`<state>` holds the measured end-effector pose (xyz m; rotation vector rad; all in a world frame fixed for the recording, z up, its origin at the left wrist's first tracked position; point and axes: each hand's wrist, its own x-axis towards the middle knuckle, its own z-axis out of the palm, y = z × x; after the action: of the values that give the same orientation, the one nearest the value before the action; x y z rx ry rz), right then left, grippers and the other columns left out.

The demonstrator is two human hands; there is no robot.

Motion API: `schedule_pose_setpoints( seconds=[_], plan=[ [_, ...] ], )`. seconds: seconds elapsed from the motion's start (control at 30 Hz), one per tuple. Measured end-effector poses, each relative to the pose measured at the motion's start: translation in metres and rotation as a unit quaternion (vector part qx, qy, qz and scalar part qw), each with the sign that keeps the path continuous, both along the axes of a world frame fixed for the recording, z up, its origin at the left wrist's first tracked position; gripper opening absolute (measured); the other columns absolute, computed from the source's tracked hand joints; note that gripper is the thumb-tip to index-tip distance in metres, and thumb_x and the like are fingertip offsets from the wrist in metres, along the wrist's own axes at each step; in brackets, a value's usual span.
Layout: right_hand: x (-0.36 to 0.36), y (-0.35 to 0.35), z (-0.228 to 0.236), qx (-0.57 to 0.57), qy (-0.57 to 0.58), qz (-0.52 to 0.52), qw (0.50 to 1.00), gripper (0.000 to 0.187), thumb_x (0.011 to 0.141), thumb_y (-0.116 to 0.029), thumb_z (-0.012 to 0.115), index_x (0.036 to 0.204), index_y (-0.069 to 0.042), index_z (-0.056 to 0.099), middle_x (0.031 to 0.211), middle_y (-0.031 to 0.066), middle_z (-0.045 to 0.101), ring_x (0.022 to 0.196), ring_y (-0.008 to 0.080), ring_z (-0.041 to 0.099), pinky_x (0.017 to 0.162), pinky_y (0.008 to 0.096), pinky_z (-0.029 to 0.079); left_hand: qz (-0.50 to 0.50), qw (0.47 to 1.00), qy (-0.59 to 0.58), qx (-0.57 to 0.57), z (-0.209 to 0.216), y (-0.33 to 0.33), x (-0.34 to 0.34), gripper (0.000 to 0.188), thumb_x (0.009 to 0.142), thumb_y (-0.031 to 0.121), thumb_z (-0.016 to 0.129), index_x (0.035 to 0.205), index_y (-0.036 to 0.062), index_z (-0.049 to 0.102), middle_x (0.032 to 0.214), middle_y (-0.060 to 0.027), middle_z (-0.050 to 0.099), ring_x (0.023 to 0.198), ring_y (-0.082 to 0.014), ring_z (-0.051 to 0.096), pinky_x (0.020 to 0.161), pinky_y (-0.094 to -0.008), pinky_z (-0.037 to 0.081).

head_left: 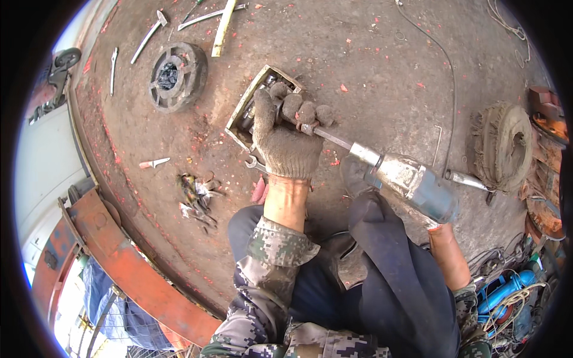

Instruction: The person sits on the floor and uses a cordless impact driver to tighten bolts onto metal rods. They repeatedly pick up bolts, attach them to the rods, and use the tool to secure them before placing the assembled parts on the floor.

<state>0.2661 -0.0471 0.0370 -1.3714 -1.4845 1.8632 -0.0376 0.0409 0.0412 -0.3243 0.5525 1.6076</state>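
Work appears unfinished: left hand [285, 140] curls around the power tool [415, 184] shaft [335, 139] at the metal box [245, 99]; right hand's [439, 229] grip is hidden.

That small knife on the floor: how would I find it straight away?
Start from the orange-red steel beam at lower left, then move up and right onto the brown floor. The knife lies above and left of the crumpled scrap heap, set apart by its reddish handle and thin, pale blade pointing right.
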Motion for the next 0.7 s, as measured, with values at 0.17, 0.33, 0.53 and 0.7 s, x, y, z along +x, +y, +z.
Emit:
schedule_pose_setpoints(
  seconds=[0.17,0.33,0.53,0.7],
  plan=[
    [-0.006,-0.003,-0.009,-0.005,0.013,0.003,1.000,0.052,0.096,-0.009,0.073,0.145,-0.005,0.055,0.137,0.0105,0.063,0.124,0.0210,0.061,0.107,0.0362,0.051,-0.012,0.995,0.088,0.036,0.003,-0.009,-0.007,0.046,0.099,0.057,0.066,0.095,0.0114,0.061,0.069,0.0052,0.045,0.064,-0.0146,0.047,0.069,-0.0361,0.050],
    [-0.005,-0.007,-0.009,-0.008,0.005,-0.005,1.000,0.051,0.095,-0.009,0.074,0.143,-0.005,0.056,0.136,0.0098,0.063,0.123,0.0206,0.062,0.106,0.0361,0.051,-0.010,0.986,0.128,-0.108,0.009,0.003,-0.001,0.055,0.095,0.066,0.065,0.092,0.0109,0.061,0.061,0.0051,0.044,0.055,-0.0136,0.044,0.060,-0.0330,0.049],
    [0.000,-0.006,-0.005,-0.011,0.001,-0.010,1.000,0.051,0.094,-0.009,0.075,0.142,-0.006,0.057,0.134,0.0091,0.064,0.121,0.0202,0.062,0.105,0.0360,0.051,-0.031,0.987,0.137,-0.081,0.014,0.000,-0.006,0.055,0.093,0.066,0.067,0.091,0.0115,0.058,0.062,0.0059,0.045,0.053,-0.0107,0.045,0.061,-0.0334,0.055],
    [-0.007,-0.004,-0.008,-0.012,0.011,-0.008,1.000,0.050,0.094,-0.010,0.076,0.141,-0.006,0.058,0.132,0.0084,0.064,0.120,0.0199,0.062,0.104,0.0359,0.052,-0.012,0.993,0.088,-0.075,0.022,-0.002,-0.010,0.057,0.091,0.068,0.068,0.088,0.0127,0.055,0.063,0.0069,0.040,0.054,-0.0112,0.043,0.065,-0.0361,0.056]
  ],
)
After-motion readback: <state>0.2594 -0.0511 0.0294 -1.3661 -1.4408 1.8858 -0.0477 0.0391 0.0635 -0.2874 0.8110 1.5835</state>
